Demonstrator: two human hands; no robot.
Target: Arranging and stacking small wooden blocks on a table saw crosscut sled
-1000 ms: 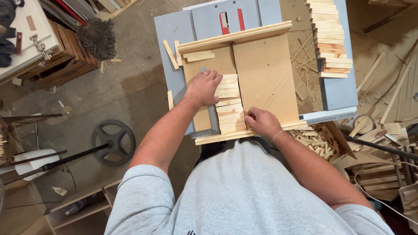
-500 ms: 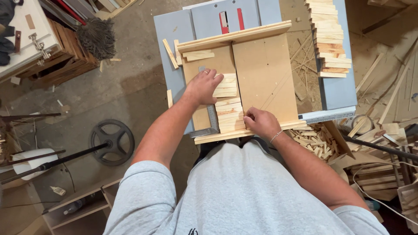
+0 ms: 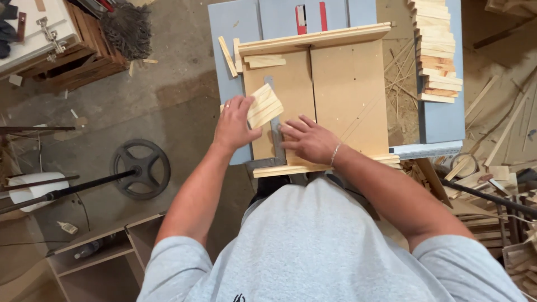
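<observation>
Our left hand (image 3: 235, 124) gripped a small bundle of wood strips (image 3: 264, 106), lifted just above the sled (image 3: 335, 84) on the desk (image 3: 229, 28). Our right hand (image 3: 307, 140) lay flat and open on the sled beside a metal square (image 3: 274, 131), holding nothing. A stack of slats (image 3: 436, 50) stood at the desk's far right; offcuts littered the floor (image 3: 168, 100).

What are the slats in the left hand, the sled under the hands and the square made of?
Slats in the left hand: pale bare softwood by the look, faint grain, unfinished. Sled: tan, grainless flat panels, likely fibreboard, with light solid-wood fences. Square beside the right hand: grey, dull sheen, probably metal.
</observation>
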